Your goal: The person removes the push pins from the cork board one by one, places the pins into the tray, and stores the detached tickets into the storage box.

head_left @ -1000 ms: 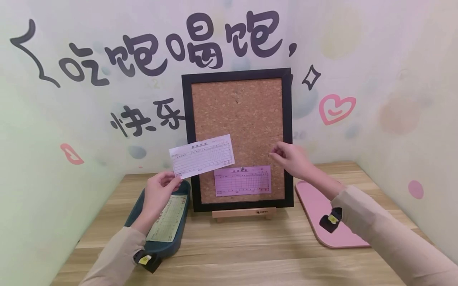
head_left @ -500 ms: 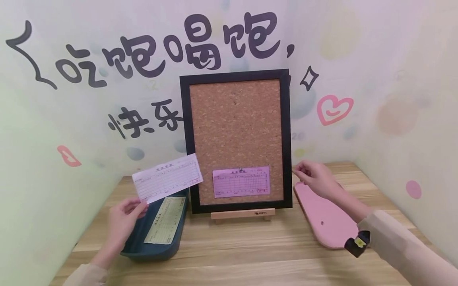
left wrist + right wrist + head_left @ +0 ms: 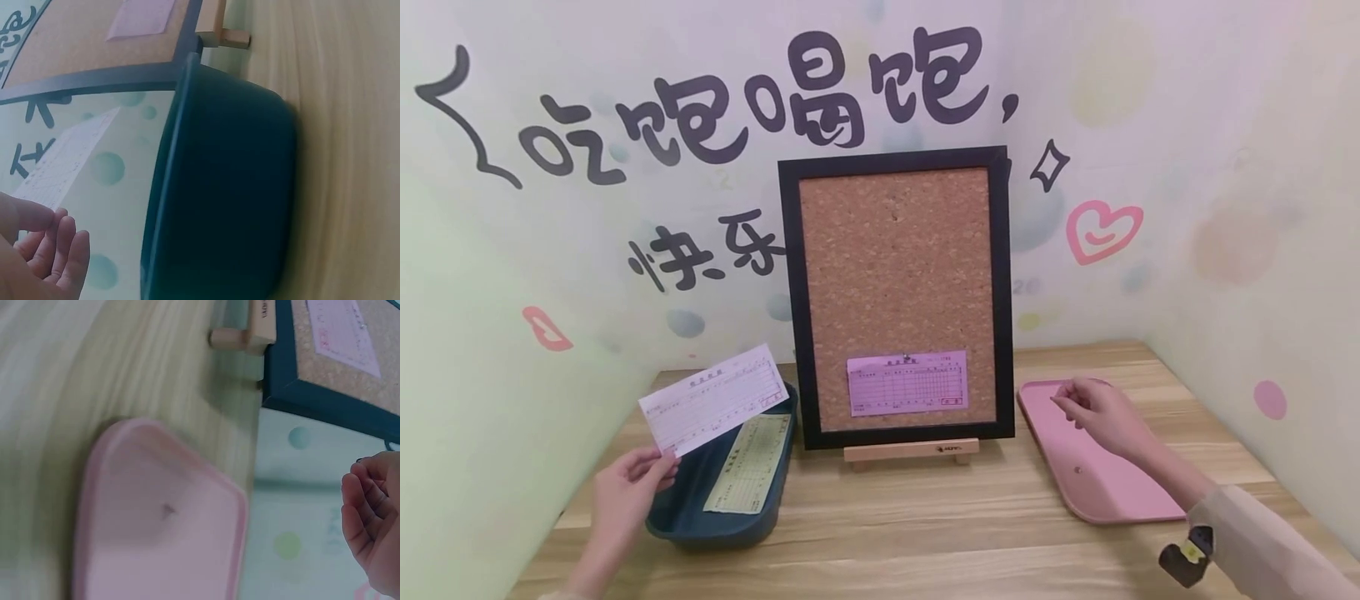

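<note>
My left hand (image 3: pixel 628 487) pinches a white printed receipt slip (image 3: pixel 715 398) by its lower left corner, holding it tilted above the dark blue tray (image 3: pixel 711 533). A yellow slip (image 3: pixel 748 467) lies inside that tray. In the left wrist view the thumb and index finger grip the slip (image 3: pixel 65 162). My right hand (image 3: pixel 1105 417) hovers over the pink tray (image 3: pixel 1120 492), thumb and index finger pinched together. A tiny dark push pin (image 3: pixel 359 460) shows at these fingertips, mostly hidden. Another pin (image 3: pixel 1078 470) lies on the pink tray. A pink-purple slip (image 3: pixel 908 385) is pinned low on the corkboard (image 3: pixel 898 267).
The black-framed corkboard stands upright on a small wooden easel (image 3: pixel 910 451) at the back of the wooden table (image 3: pixel 940 533). Walls (image 3: pixel 1247 208) with printed characters and hearts close in behind and at both sides.
The white slip has moved left and down with my left hand, off the board's front to above the blue tray. My right hand has drawn away from the board, rightward and down, over the pink tray.
</note>
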`<state>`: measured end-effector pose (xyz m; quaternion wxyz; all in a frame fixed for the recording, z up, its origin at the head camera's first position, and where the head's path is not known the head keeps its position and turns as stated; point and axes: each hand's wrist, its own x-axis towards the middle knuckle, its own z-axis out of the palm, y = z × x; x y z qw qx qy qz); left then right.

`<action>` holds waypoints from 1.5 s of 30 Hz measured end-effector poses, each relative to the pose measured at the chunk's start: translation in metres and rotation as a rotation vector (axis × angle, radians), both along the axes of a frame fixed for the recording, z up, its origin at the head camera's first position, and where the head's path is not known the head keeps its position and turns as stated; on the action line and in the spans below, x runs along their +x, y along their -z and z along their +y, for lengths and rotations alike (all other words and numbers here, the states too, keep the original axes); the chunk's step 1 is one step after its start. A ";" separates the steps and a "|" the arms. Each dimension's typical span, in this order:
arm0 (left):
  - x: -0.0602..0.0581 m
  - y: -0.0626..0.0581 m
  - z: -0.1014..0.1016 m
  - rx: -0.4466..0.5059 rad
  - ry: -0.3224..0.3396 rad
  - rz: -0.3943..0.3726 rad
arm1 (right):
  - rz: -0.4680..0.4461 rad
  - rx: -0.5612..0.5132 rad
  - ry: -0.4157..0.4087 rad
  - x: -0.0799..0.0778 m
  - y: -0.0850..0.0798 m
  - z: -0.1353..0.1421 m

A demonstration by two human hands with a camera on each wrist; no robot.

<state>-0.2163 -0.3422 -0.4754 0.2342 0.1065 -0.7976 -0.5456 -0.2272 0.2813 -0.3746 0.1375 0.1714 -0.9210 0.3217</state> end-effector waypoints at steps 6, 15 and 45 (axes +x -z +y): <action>0.005 0.008 -0.004 -0.005 -0.071 -0.059 | -0.015 -0.047 -0.001 0.007 0.023 0.018; 0.003 0.016 -0.001 -0.116 -0.120 -0.091 | -0.083 -0.079 0.003 0.015 0.047 0.039; 0.047 -0.068 0.078 -0.439 -0.031 -0.156 | -0.275 -0.090 -0.025 0.027 0.074 0.060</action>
